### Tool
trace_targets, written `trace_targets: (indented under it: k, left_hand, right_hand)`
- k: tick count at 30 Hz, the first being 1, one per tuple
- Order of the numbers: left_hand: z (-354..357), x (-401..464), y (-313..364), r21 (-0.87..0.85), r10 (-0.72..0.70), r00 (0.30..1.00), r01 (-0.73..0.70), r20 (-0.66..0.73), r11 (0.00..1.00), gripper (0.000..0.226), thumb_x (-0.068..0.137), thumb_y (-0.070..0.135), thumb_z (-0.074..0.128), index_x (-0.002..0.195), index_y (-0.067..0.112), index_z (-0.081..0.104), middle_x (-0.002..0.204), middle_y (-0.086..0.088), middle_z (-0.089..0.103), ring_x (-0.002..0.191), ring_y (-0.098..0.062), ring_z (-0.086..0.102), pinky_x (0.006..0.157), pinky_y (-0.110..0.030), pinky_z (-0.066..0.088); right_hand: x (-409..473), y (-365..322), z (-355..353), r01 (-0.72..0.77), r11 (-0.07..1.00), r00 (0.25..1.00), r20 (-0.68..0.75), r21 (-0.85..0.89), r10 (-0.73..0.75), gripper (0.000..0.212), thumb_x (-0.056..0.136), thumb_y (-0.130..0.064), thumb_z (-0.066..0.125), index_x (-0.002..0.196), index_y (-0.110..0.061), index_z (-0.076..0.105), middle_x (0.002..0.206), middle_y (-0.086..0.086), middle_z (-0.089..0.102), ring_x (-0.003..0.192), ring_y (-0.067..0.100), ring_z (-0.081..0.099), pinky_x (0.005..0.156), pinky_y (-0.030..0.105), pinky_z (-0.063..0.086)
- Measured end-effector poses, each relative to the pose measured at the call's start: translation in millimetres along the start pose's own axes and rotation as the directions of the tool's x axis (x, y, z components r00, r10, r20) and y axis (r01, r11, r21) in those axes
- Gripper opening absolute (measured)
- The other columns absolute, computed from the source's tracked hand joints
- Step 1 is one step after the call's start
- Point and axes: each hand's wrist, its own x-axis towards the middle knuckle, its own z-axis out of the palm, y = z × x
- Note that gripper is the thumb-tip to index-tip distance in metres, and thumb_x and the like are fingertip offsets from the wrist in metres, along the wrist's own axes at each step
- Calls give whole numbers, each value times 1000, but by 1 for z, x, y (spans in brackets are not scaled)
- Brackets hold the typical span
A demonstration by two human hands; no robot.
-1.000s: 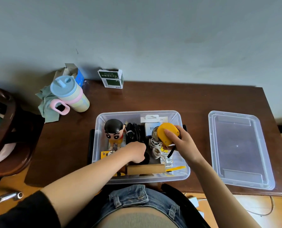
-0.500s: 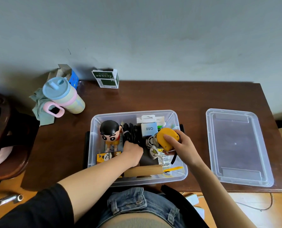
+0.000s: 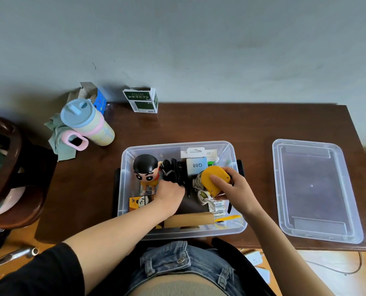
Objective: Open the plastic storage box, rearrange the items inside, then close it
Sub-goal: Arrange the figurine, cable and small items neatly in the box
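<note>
Storage box: the clear plastic storage box [image 3: 238, 226] stands open at the near middle of the tabletop [image 3: 220, 124], full of small items.
Lid: the lid [image 3: 314, 189] lies flat on the tabletop to the right of the box, apart from it, so the opening step is done.
Right hand: the right hand [image 3: 235, 189] holds a yellow rounded case [image 3: 215, 178] over the right half of the box, thumb on its top and fingers curled under it.
Left hand: the left hand [image 3: 170, 192] is curled inside the box and touches the black cable bundle [image 3: 173, 170]; I cannot tell if it really grips the bundle.
Other items in the box: a cartoon figure [image 3: 145, 169] stands at the far left, a pale blue "Q88" packet [image 3: 197, 165] at the far middle, a brown cardboard piece [image 3: 189, 220] along the near wall.
Change: compared with one second ago, the left hand has moved a little toward the far side, from the dark area near the cardboard up to the cables; the yellow case has stayed at almost the same place in the right hand.
Meaning for the task: I judge that the rearranging is in progress, and closing the lid is still to do.
Outside the box: a pastel cup [image 3: 86, 124] and a green carton [image 3: 142, 100] stand at the far left of the tabletop.
</note>
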Motion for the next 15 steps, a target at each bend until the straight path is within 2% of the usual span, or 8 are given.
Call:
trace_targets:
  k: [3, 5, 9, 11, 12, 13, 14, 15]
  left_hand:
    - [0, -1, -4, -32, 22, 1000, -23, -17, 999, 32, 95, 10, 51, 126, 16, 55, 109, -5, 66, 101, -26, 62, 68, -30, 36]
    - [-3, -2, -12, -174, 39, 999, -44, -34, 984, 33, 96, 20, 52, 129, 21, 53, 116, -5, 65, 107, -26, 61, 78, -31, 41]
    - [-16, -17, -41, -652, -119, 966, -61, -228, 756, 29, 97, 25, 49, 123, 24, 61, 109, 4, 68, 95, -13, 65, 80, -27, 52]
    - [-20, -23, -50, -884, -201, 962, -75, -186, 461, 29, 100, 25, 45, 123, 21, 61, 102, 7, 68, 87, -7, 65, 75, -22, 53]
    - [-23, -26, -52, -978, -158, 983, -65, -98, 198, 31, 100, 27, 43, 126, 19, 59, 101, 6, 67, 86, -7, 67, 75, -20, 54]
    - [-27, -28, -53, -994, -52, 999, -21, -16, -103, 32, 100, 30, 42, 127, 19, 57, 100, 2, 68, 86, -11, 69, 75, -22, 56]
    - [-31, -29, -54, -947, 52, 998, 45, 30, -318, 32, 99, 33, 43, 125, 20, 58, 101, -3, 69, 88, -17, 70, 74, -25, 57]
    - [-32, -31, -55, -898, 116, 993, 85, 37, -433, 30, 98, 34, 45, 120, 23, 60, 105, -6, 69, 92, -22, 70, 72, -28, 58]
  right_hand:
    - [-1, -2, 1, 1, 1000, 1000, 7, -8, -1, 27, 89, -28, 63, 114, -24, 54, 111, 6, 58, 91, 20, 64, 59, 20, 55]
    - [-2, -3, 2, 1, 1000, 1000, 23, -2, -1, 24, 88, -28, 63, 110, -26, 54, 111, 5, 59, 90, 19, 64, 60, 21, 56]
    - [-2, -9, 3, -13, 1000, 998, 57, -19, 14, 31, 88, -29, 64, 117, -21, 54, 113, 8, 59, 91, 22, 65, 66, 28, 59]
    - [-1, -13, 5, -14, 1000, 996, 83, -27, 17, 32, 89, -29, 63, 117, -19, 53, 114, 8, 57, 90, 21, 65, 64, 27, 59]
    - [0, -15, 7, -14, 999, 995, 98, -30, 17, 30, 89, -29, 63, 116, -19, 53, 112, 7, 56, 87, 19, 65, 62, 26, 58]
    - [1, -18, 10, -13, 999, 993, 116, -40, 18, 28, 89, -28, 62, 115, -20, 52, 109, 6, 56, 83, 17, 64, 61, 26, 58]
    - [2, -20, 13, -14, 999, 990, 137, -53, 21, 26, 90, -28, 62, 112, -21, 52, 103, 4, 57, 78, 16, 64, 61, 27, 58]
    - [3, -22, 17, -14, 998, 987, 158, -64, 24, 23, 89, -27, 63, 109, -22, 53, 97, 4, 59, 74, 15, 64, 61, 28, 57]
